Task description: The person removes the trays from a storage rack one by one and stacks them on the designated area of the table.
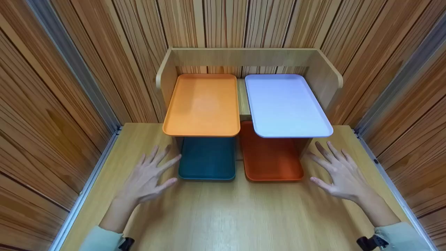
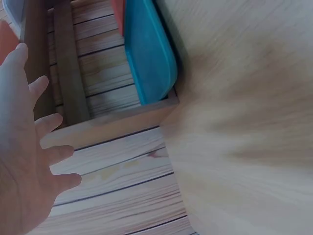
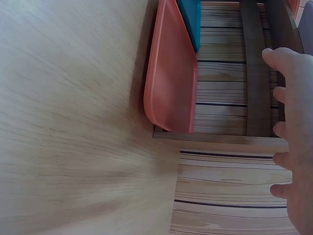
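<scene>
My left hand [image 1: 148, 177] hovers above the table with its fingers spread, just left of the teal tray [image 1: 208, 158]. On the other side my right hand [image 1: 339, 174], fingers also spread, is to the right of the red-brown tray [image 1: 273, 162]. Neither hand touches anything. Those two trays lie in the lower level of a wooden shelf [image 1: 327, 78]. On its upper level an orange tray [image 1: 202, 104] sits at the left and a pale lavender tray [image 1: 287, 104] at the right. All four surfaces that show are bare.
The shelf stands at the back of a light wooden table [image 1: 223, 216]. Wood-plank walls [image 1: 48, 104] close off the back and both sides, with metal rails [image 1: 393, 198] along the table's side edges. Dark wrist straps [image 1: 126, 243] show at the sleeves.
</scene>
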`<state>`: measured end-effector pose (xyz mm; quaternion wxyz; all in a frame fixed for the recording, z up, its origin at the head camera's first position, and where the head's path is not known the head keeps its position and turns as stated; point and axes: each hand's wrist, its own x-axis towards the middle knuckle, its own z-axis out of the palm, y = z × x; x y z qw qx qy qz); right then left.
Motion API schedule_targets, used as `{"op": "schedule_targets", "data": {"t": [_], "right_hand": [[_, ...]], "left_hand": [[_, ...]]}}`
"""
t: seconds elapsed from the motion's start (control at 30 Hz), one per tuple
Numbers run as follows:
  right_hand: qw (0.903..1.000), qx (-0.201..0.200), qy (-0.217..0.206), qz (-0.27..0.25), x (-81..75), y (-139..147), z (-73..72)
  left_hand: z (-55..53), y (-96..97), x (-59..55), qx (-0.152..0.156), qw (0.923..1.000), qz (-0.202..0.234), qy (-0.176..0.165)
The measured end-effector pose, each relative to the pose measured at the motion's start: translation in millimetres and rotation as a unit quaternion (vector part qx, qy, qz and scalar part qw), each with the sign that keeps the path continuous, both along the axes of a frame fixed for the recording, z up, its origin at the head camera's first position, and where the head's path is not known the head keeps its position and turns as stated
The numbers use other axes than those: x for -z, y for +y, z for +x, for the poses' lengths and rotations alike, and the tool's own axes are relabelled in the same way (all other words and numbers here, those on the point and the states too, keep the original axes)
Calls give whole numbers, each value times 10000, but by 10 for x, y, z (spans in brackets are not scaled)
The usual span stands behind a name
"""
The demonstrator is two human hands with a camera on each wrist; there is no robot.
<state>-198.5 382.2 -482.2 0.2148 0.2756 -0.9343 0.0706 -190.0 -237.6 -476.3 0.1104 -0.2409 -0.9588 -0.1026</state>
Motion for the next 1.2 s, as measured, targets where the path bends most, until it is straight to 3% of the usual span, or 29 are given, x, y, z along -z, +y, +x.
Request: {"op": "schedule_targets", "data": {"t": [0.7,1.0,1.2], "right_hand": [[9993,40,-41,-363,-152,42,5],[9994,219,42,-260,-355,80,18],[9935,302,-299,-1055,-369,28,27]], "left_hand": [[-74,-285,-537,-328,9977,588,22],[-93,-355,-685,-467,9924,1062,410],[-194,-274,-748,-664,9842,1519,622]]}}
